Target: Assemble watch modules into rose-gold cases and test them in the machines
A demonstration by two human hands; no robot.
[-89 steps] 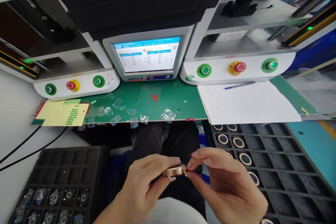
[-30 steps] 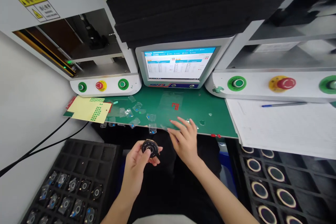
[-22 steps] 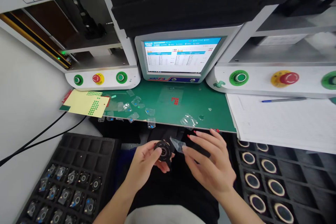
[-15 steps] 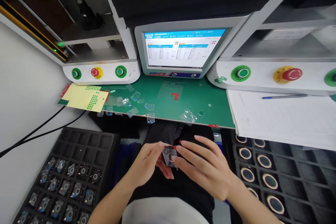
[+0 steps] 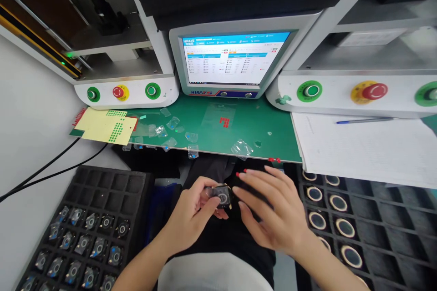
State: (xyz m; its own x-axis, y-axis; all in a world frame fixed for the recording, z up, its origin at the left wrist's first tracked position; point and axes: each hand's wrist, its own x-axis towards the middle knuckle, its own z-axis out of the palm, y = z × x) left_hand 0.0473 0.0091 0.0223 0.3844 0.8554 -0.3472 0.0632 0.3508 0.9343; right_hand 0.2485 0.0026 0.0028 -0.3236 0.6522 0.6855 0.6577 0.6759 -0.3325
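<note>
My left hand [image 5: 186, 213] is closed around a small black watch-like module [image 5: 223, 196] with a ring at its centre and gold-coloured bits at its edges. The left thumb presses on the module's face; the other fingers are partly hidden behind it. Just to the right, my right hand [image 5: 278, 213] has its fingers spread, apart from the module. Small red pieces [image 5: 241, 173], which look like stickers, sit at two of its fingertips. On the green work surface [image 5: 266, 145] ahead lies a clear sheet [image 5: 213, 118] bearing several red squares.
Scraps of clear film [image 5: 170, 143] litter the green surface. A left black tray [image 5: 141, 182] holds similar modules; a right black tray [image 5: 382, 254] holds round-windowed parts. Yellow sticker sheets [image 5: 99, 125], papers [image 5: 362, 154], a pen [image 5: 365, 120], a monitor [image 5: 235, 61] and button panels [image 5: 136, 93] stand around.
My left thumb has shifted onto the module's face, and the module has turned and shows more plainly. The right hand has drawn away from it to the right. The camera view has shifted slightly.
</note>
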